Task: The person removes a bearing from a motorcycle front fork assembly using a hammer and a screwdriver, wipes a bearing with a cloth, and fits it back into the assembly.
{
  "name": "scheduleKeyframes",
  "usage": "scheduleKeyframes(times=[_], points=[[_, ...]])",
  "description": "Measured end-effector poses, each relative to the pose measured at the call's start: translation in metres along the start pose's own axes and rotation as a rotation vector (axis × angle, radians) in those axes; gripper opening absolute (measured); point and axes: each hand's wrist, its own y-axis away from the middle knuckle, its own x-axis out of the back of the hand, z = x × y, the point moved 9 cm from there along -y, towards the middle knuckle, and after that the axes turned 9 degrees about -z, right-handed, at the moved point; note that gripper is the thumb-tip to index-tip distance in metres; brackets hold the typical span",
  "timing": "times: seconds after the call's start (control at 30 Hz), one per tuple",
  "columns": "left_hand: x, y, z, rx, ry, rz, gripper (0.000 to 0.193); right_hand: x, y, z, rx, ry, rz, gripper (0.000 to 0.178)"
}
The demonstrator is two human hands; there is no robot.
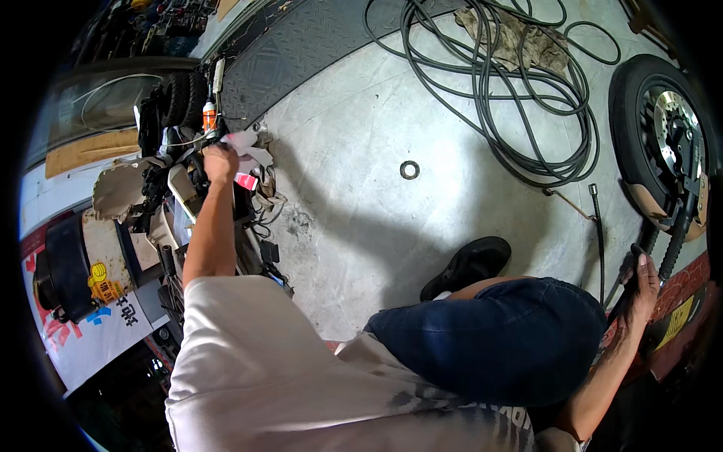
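Observation:
At the left, my left hand [219, 161] reaches into a crowded heap of parts, its fingers closed around something dark that I cannot make out. Close to its fingertips are crumpled pale paper [248, 148], a pink-red packet [246, 181] and an orange-and-white bottle [209, 117]. Far to the right, my right hand [642, 285] is low beside a scooter wheel [629, 113] with a brake disc [675, 124] and a ribbed black rubber boot [675, 245]. Its fingers are curled against a dark, long part, mostly hidden by the hand.
A coiled black hose [482, 113] lies on the pale floor [354, 143] over a dirty rag [538, 49]. A dark metal ring [409, 169] rests mid-floor. My shoe [471, 264] stands nearer. A black rod-like tool [599, 241] lies left of the wheel. Grey tread matting [301, 56] runs behind.

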Motion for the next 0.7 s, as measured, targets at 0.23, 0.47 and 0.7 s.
scheduleKeyframes(times=[0.23,0.47,0.7], points=[[0.156,0.098,0.094,-0.445,0.963,0.154,0.012,-0.061,0.003,-0.01,-0.062,-0.028,0.02,0.037],[0.168,0.269,0.349,-0.989,1.249,-0.254,0.027,-0.166,0.018,-0.079,0.201,0.015,-0.426,0.036],[0.15,0.415,0.504,-1.374,0.907,-0.399,0.058,-0.184,0.016,-0.097,0.33,0.056,-0.468,0.022]])
